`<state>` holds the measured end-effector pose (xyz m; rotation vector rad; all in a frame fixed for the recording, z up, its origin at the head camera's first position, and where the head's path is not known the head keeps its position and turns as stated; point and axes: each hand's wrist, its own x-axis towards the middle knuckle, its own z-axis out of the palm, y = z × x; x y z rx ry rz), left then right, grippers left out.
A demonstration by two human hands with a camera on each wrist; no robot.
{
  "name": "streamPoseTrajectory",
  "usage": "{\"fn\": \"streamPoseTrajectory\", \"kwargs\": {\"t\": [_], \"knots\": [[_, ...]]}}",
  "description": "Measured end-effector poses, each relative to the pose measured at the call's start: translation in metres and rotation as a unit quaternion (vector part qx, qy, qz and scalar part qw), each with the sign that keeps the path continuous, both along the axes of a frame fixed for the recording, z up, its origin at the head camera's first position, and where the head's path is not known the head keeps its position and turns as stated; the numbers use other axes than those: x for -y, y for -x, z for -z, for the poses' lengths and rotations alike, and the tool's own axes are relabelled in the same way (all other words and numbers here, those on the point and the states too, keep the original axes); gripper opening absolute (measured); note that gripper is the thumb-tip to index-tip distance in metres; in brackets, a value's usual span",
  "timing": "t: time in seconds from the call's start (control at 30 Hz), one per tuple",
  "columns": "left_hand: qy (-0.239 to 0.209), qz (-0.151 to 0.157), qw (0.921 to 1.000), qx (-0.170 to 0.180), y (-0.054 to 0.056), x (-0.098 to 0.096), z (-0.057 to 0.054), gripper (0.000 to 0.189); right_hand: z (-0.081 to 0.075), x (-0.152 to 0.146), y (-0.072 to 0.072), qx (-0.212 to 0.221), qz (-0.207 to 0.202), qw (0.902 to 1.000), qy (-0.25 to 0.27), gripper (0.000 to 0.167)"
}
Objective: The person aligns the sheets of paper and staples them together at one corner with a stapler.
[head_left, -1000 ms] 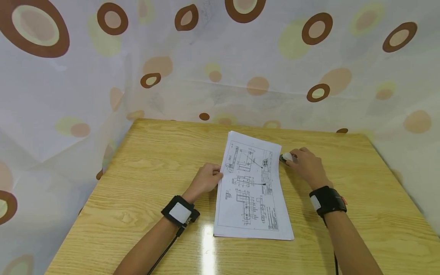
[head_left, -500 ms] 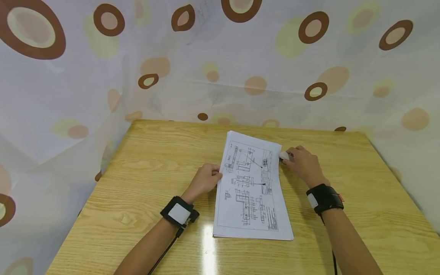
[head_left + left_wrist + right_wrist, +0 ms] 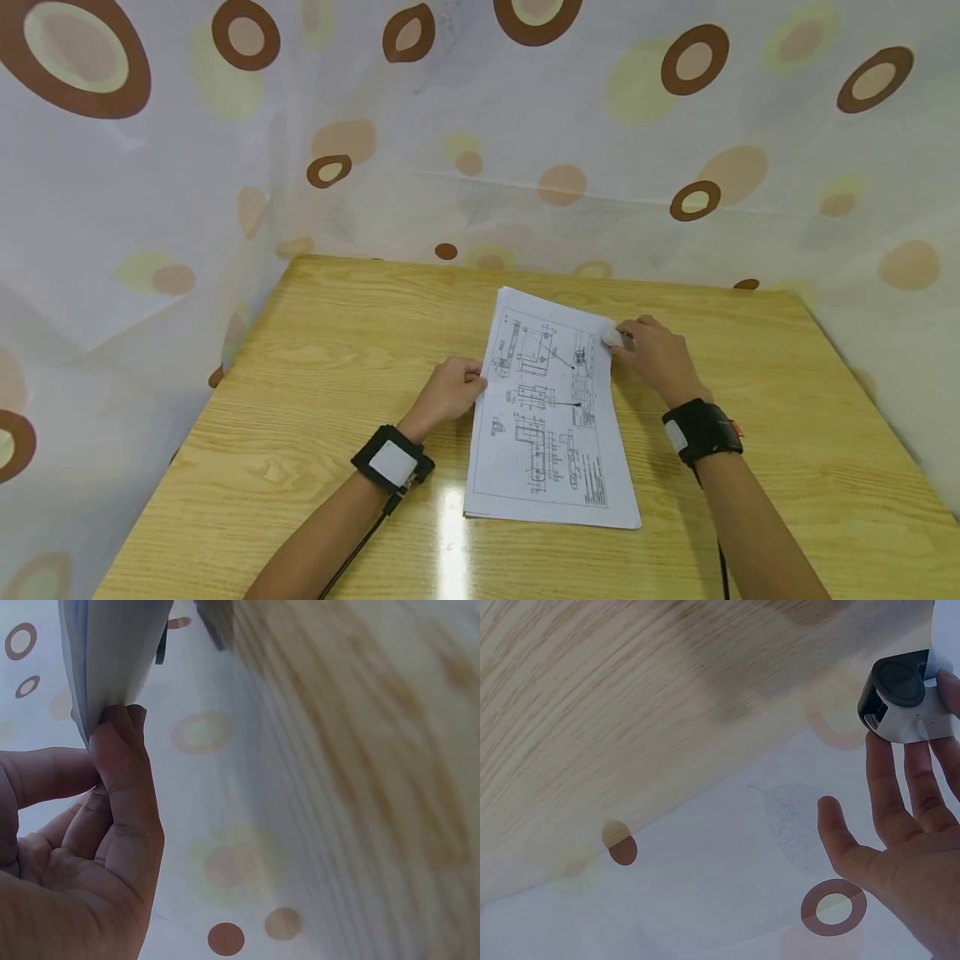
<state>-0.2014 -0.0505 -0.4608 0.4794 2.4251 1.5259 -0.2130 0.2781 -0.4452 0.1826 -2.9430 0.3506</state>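
Note:
A stack of white paper sheets [image 3: 555, 462] printed with technical drawings is raised off the wooden table along its left side. My left hand [image 3: 447, 390] pinches that left edge; in the left wrist view, thumb and fingers grip the sheets [image 3: 120, 652] from both faces. My right hand [image 3: 656, 358] holds a small white and dark grey stapler [image 3: 611, 337] at the stack's upper right corner. In the right wrist view, the stapler [image 3: 900, 694] sits between thumb and fingertips, with the paper edge [image 3: 943, 634] right at its mouth. One finger stands away from it.
The wooden table [image 3: 300, 358] runs back to a white curtain [image 3: 450, 125] with brown and yellow ovals. Black straps with cables are around both wrists, the left strap [image 3: 393, 458] and the right strap [image 3: 703, 432].
My right hand has moved left with the stapler, from beside the stack to over its upper right corner. My left hand and the paper have stayed about where they were.

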Motion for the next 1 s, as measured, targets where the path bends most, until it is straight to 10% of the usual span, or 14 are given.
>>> {"fn": "streamPoseTrajectory", "kwargs": {"t": [1.0], "knots": [[0.023,0.013,0.9997,0.000,0.003,0.003,0.001,0.027,0.007,0.016,0.017,0.035,-0.013,0.9992,-0.013,0.036]]}}
